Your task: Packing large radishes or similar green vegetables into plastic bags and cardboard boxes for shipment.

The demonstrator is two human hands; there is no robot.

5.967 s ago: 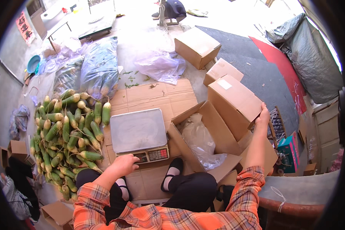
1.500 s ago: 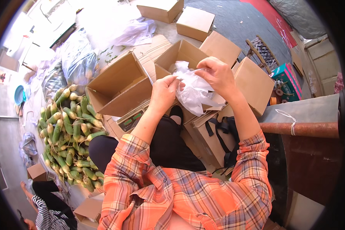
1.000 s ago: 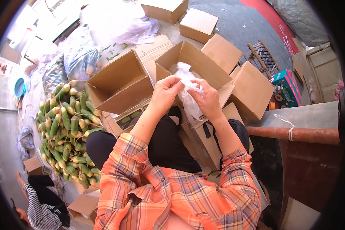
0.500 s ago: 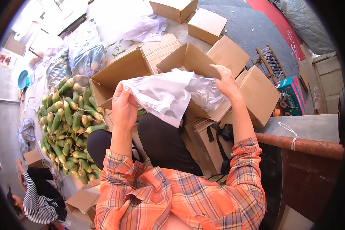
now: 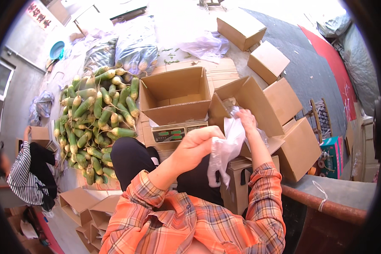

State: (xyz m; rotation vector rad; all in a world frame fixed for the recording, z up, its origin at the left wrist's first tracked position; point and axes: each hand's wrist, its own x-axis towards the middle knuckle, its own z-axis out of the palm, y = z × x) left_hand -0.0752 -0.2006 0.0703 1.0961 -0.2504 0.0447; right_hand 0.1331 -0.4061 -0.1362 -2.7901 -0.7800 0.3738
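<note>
The sleeves (image 5: pixel 224 220) are showing an orange plaid crossed with white and dark lines. The bag (image 5: pixel 226 148) is looking translucent white. The boxes (image 5: pixel 175 91) are showing plain brown. The radishes (image 5: pixel 97 114) are running green into white. The trousers (image 5: pixel 129 158) are looking black. The mat (image 5: pixel 332 53) is glowing red beside grey floor. Another person's shirt (image 5: pixel 23 175) is showing black-and-white stripes, and a basin (image 5: pixel 57 50) is showing blue.

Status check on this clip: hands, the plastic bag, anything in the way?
Left hand and right hand both grip the clear plastic bag. Bag bunched, held above the open cardboard box. Nothing blocking.
</note>
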